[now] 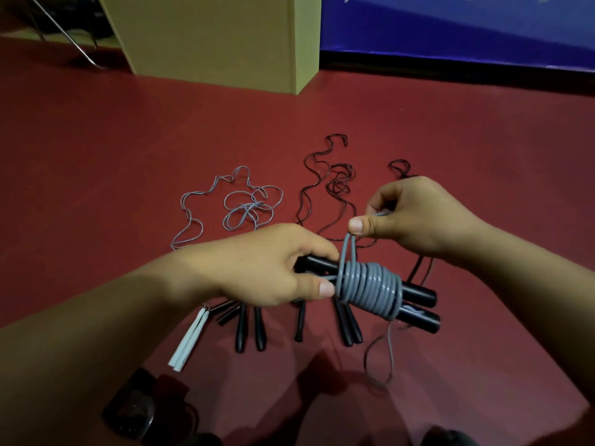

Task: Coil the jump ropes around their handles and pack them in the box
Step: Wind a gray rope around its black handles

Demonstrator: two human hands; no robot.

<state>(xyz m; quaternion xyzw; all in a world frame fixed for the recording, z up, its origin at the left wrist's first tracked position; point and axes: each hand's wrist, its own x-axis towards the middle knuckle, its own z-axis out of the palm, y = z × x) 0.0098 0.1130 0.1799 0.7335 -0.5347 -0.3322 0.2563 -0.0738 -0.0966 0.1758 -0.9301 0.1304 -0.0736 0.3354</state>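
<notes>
Head view: at centre frame, the left hand grasps the paired black handles, a grey rope coiled tightly around them. The right hand pinches a loop of that rope just above the coil. Below and behind them, loose ropes and spare handles lie on the red floor. A cardboard box stands at upper centre.

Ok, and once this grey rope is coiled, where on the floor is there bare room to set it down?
Bare red floor lies left of the loose grey rope, up to the cardboard box. Another free patch lies right of the black ropes, below the blue wall panel. It is crowded under both hands, where the spare handles lie.
</notes>
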